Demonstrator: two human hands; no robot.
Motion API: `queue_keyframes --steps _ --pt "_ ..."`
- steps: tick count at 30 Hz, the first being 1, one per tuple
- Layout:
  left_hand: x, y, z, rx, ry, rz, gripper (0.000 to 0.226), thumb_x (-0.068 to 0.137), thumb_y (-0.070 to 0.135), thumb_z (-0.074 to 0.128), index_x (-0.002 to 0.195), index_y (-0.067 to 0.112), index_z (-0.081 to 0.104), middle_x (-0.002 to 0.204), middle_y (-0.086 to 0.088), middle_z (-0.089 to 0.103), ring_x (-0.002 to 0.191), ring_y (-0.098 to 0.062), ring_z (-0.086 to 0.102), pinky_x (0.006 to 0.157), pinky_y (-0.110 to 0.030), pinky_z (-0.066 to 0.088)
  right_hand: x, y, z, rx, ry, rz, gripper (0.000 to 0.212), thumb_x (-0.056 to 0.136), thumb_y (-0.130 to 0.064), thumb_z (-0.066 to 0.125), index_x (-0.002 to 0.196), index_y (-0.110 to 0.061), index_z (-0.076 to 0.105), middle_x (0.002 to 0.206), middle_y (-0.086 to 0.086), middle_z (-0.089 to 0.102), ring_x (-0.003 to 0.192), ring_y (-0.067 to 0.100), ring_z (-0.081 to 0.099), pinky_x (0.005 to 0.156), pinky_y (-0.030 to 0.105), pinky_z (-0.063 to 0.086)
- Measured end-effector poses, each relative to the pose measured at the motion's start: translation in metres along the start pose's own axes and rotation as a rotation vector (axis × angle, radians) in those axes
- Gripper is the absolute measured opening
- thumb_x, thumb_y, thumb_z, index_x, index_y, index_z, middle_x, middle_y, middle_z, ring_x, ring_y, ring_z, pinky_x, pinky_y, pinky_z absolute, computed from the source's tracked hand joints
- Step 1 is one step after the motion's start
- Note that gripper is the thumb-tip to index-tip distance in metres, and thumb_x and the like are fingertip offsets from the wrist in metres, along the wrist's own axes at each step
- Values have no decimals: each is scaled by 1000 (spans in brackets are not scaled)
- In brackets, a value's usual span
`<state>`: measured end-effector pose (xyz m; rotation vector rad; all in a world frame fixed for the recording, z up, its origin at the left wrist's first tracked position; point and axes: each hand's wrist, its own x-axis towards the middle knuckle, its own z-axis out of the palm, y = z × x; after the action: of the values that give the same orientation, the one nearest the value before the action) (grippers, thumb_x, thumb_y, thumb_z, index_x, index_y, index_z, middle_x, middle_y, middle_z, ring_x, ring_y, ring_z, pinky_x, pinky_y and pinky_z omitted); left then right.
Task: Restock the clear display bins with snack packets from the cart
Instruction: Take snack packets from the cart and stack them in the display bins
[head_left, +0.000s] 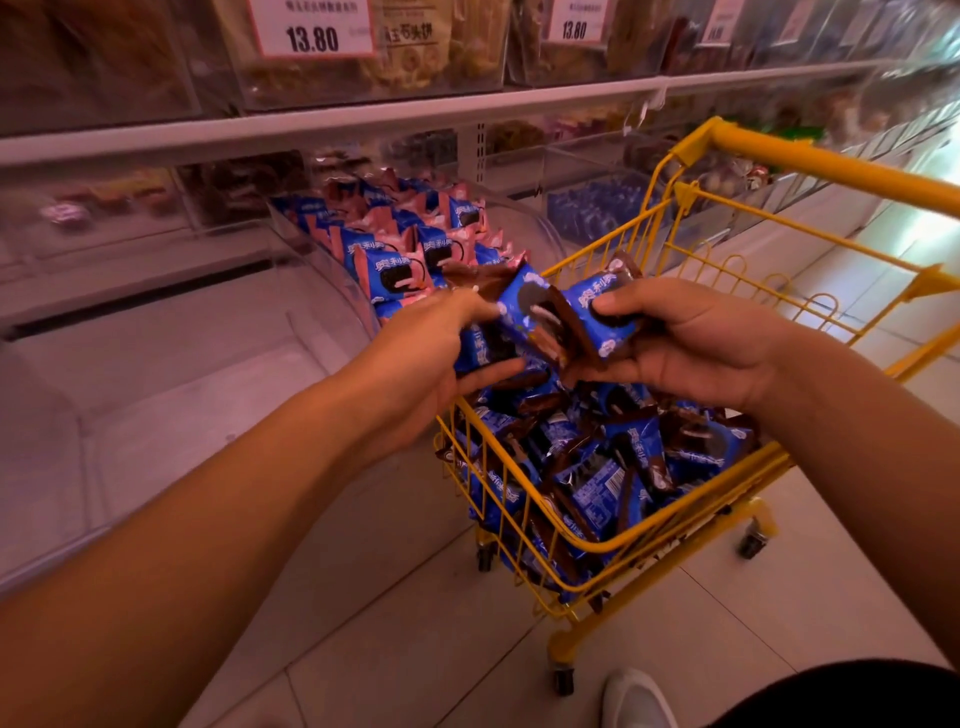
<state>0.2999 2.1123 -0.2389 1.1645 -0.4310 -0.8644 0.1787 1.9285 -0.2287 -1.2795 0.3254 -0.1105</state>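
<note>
1. A white price card (310, 27) reading 13.80 hangs on the upper shelf front.
2. A second price card (575, 21), also 13.80, hangs further right.
3. Bags of brownish snacks (415, 47) stand behind the cards.
4. A white shelf rail (363, 117) runs across below them.
5. A white shoe (636, 699) stands on the pale floor tiles (441, 649).

Two hands (431, 358) (691, 343) — one yellow cart (613, 540) — two price tags (310, 26) (575, 21) — packets (597, 483) too many to count.
</note>
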Motion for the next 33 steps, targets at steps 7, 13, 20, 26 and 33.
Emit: queue_keyframes --steps 7,13,20,26,33 --pt "-5 0 -10 302 46 98 29 91 9 66 119 9 57 105 -16 69 69 -15 69 54 -20 55 -10 -7 -18 -159 -61 -3 35 67 -4 68 101 3 63 90 20 74 75 28 74 59 41 61" --pt "-10 -5 -1 264 -23 27 21 103 32 48 108 20 64 88 3 76 71 -12 73 59 -30 60 -11 -5 -10 -244 -46 -81 26 67 -5 70 92 -5 71 95 16 74 84 28 74 79 45 59" --pt "-9 -9 4 87 -27 107 29 99 11 53 128 11 51 121 -10 68 96 -26 73 67 -26 59 -2 1 11 -168 67 -244 41 73 -9 72 113 -3 63 102 11 69 91 19 71 77 32 62" --pt "-7 -7 10 -11 77 250 28 103 9 47 130 13 48 119 -3 70 102 -20 71 78 -31 58 2 18 42 -140 91 -288 35 101 -17 51 131 0 57 127 21 66 121 30 62 105 41 49" --pt "-15 2 3 -103 53 217 44 100 31 47 133 3 46 123 -22 65 108 -28 68 92 -42 56 11 31 79 -251 95 -393 30 102 -17 51 128 -3 58 122 17 69 116 30 65 104 47 50"
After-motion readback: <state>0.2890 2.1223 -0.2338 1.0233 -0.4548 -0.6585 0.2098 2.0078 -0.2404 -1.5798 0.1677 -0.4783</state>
